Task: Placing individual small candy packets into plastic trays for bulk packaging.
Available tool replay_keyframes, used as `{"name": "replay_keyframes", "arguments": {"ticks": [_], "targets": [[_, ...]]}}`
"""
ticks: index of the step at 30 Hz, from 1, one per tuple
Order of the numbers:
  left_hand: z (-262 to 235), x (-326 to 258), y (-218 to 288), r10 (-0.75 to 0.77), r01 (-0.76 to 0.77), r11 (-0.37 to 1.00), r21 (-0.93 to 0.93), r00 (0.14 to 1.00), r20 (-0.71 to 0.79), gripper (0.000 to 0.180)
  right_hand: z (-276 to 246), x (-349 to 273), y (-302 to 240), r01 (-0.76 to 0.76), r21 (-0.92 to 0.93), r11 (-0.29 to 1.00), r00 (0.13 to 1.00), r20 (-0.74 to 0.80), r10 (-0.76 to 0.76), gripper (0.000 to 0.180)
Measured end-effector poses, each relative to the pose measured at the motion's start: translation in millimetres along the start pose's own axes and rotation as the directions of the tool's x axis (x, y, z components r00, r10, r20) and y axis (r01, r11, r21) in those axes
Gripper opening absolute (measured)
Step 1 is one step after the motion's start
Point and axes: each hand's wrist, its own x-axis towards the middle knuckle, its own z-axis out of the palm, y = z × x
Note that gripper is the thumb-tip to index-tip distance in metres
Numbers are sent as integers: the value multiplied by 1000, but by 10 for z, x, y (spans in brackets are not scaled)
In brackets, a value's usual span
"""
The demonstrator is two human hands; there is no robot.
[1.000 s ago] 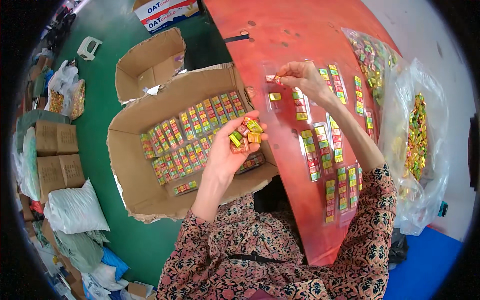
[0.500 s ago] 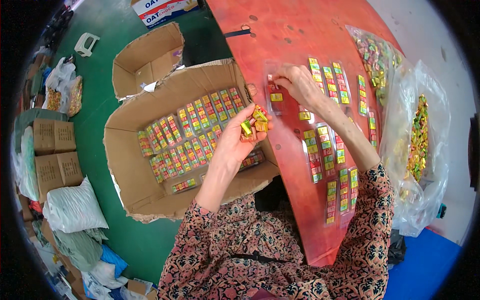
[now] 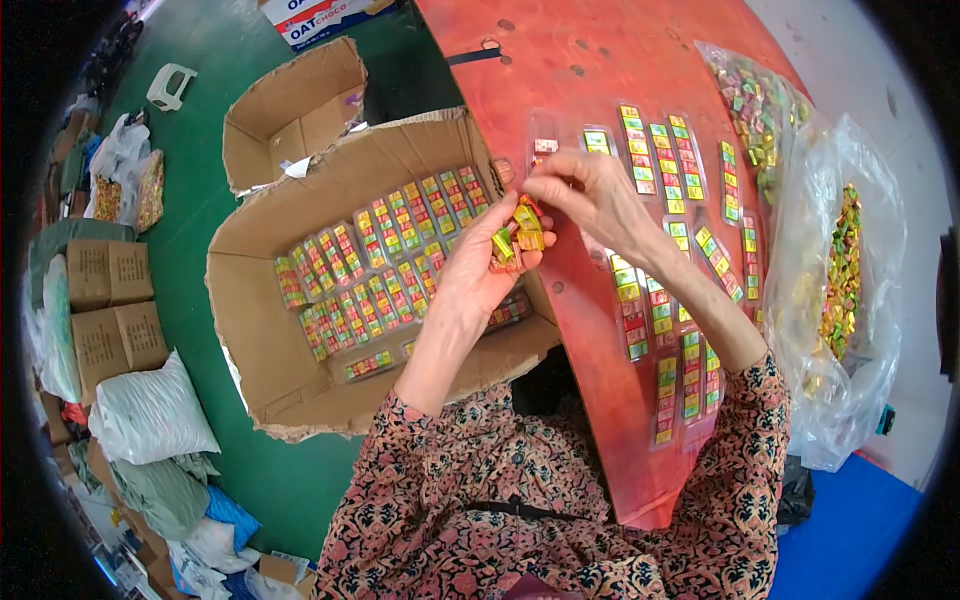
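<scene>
My left hand (image 3: 470, 265) is cupped palm up over the edge of the carton, its fingers closed around several small foil-wrapped candies (image 3: 528, 238) in gold, red and green. Just beside the pile, my right hand (image 3: 605, 205) has its fingertips pinched together at the candies' upper edge; what lies between them is hidden. Partly behind the right hand, a clear plastic tray (image 3: 545, 130) on the red table (image 3: 520, 90) shows a few candies. Filled strips of candies (image 3: 637, 150) lie to the right of that hand.
Left of the table, a large open carton (image 3: 245, 310) holds rows of filled candy strips (image 3: 385, 235). A smaller open carton (image 3: 250, 140) stands behind it. Clear bags of loose candies (image 3: 840, 280) lie along the table's right side. Sacks (image 3: 155, 415) and boxes (image 3: 90, 275) line the far left.
My right hand has moved left and nearer, from the clear tray to the candies in my left hand. The left hand has barely moved. Some candy strips lie slightly differently.
</scene>
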Motion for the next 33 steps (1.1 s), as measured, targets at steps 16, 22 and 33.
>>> {"name": "replay_keyframes", "arguments": {"ticks": [16,22,33], "targets": [[98,7,-99,108,-108,991,-73,994,-5,22,11,-133,-104,-106,-58,993,993,50,109,11],[85,-14,-20,56,-58,998,-40,998,-38,24,-158,-43,136,-68,312,948,995,-46,87,7],[107,27,242,232,-219,919,327,973,-1,13,-239,198,270,-143,-158,977,989,-63,134,11]]}}
